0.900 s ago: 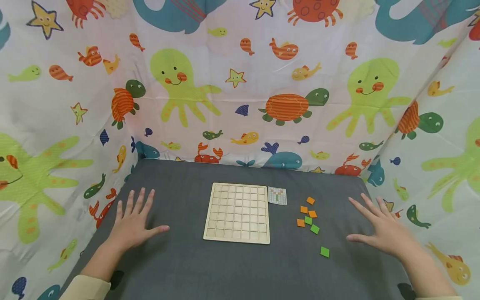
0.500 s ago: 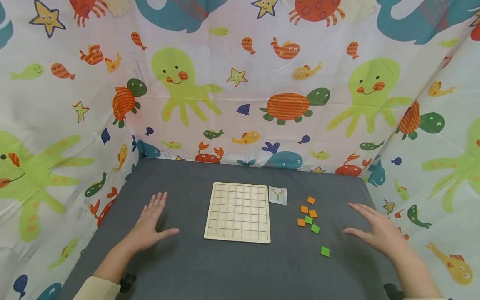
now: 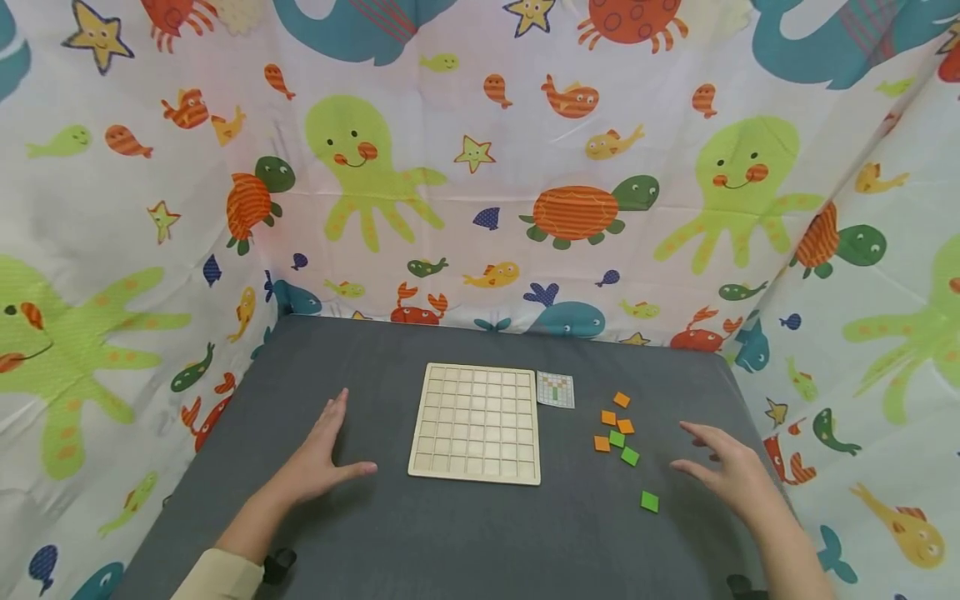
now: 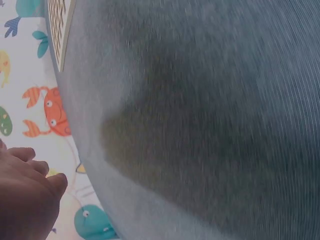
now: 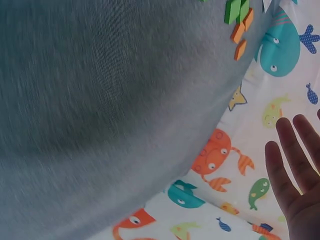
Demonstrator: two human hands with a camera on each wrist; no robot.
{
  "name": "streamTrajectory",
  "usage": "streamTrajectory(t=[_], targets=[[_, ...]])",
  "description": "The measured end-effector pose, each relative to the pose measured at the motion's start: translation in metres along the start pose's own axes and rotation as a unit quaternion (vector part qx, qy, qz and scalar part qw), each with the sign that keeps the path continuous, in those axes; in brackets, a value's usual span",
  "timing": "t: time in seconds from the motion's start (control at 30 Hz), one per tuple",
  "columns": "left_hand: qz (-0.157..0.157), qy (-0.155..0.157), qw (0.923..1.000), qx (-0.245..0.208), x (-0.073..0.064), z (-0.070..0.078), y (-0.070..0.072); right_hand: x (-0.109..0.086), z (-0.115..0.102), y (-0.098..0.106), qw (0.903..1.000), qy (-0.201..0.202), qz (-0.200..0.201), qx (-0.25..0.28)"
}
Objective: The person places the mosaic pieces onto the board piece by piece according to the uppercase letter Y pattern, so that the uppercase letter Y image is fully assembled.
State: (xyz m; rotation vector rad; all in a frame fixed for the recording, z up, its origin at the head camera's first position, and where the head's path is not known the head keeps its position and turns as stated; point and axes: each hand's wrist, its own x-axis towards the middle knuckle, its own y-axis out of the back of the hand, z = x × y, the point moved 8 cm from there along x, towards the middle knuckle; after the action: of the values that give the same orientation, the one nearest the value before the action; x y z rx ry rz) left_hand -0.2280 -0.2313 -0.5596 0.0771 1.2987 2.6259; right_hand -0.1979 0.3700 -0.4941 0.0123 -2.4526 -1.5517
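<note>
My left hand (image 3: pixel 318 460) hovers over the grey table with fingers straight and thumb spread, left of a pale wooden grid board (image 3: pixel 475 423). Nothing is in it. On the other side, my right hand (image 3: pixel 729 468) is held above the table, fingers loosely bent and thumb apart, also holding nothing. Between the board and that hand lie small square tiles: several orange tiles (image 3: pixel 626 427) and three green ones, the nearest a lone green tile (image 3: pixel 649 502). In the right wrist view, orange tiles (image 5: pixel 238 33) show near the top. The board's squares hold no tiles.
A small printed card (image 3: pixel 555 390) with a coloured grid pattern lies against the board's upper right edge. The grey table (image 3: pixel 450 542) is bordered at the back and sides by a white curtain (image 3: pixel 442 217) printed with sea animals.
Both hands have moved inward, the left hand rightward toward the board and the right hand leftward toward the tiles. The right fingers have bent more. Board, card and tiles stay put.
</note>
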Motion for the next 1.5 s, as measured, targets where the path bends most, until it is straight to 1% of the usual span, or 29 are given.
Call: streamTrajectory(t=[0.17,0.33,0.47,0.53,0.6,0.7,0.8,0.93,1.17,1.33,1.5], targets=[[-0.004,-0.005,0.9999,-0.012,0.004,0.007,-0.010,-0.004,0.000,-0.011,0.9997,-0.019,0.003,0.015],[-0.009,-0.003,0.9997,-0.022,0.010,0.013,-0.019,-0.010,0.000,-0.019,0.9989,-0.030,0.011,0.035],[-0.014,-0.017,0.9991,-0.036,0.016,0.021,-0.030,-0.014,0.003,-0.029,0.9976,-0.044,0.010,0.053],[-0.018,-0.024,0.9988,-0.038,0.019,0.024,-0.036,-0.017,0.006,-0.035,0.9958,-0.059,-0.003,0.070],[-0.024,-0.026,0.9986,-0.040,0.023,0.026,-0.044,-0.020,0.011,-0.043,0.9928,-0.081,-0.025,0.085],[-0.029,-0.016,0.9981,-0.051,0.027,0.027,-0.054,-0.023,0.016,-0.054,0.9854,-0.116,-0.061,0.109],[-0.033,-0.003,0.9977,-0.060,0.028,0.027,-0.061,-0.024,0.018,-0.062,0.9791,-0.133,-0.083,0.129],[-0.037,0.004,0.9973,-0.062,0.028,0.026,-0.066,-0.026,0.018,-0.070,0.9738,-0.142,-0.093,0.151],[-0.047,-0.007,0.9971,-0.060,0.033,0.029,-0.074,-0.031,0.027,-0.080,0.9699,-0.159,-0.110,0.148],[-0.055,0.005,0.9960,-0.071,0.036,0.030,-0.080,-0.034,0.033,-0.089,0.9652,-0.178,-0.125,0.145],[-0.051,0.017,0.9967,-0.061,0.039,0.028,-0.085,-0.033,0.034,-0.093,0.9623,-0.192,-0.132,0.140]])
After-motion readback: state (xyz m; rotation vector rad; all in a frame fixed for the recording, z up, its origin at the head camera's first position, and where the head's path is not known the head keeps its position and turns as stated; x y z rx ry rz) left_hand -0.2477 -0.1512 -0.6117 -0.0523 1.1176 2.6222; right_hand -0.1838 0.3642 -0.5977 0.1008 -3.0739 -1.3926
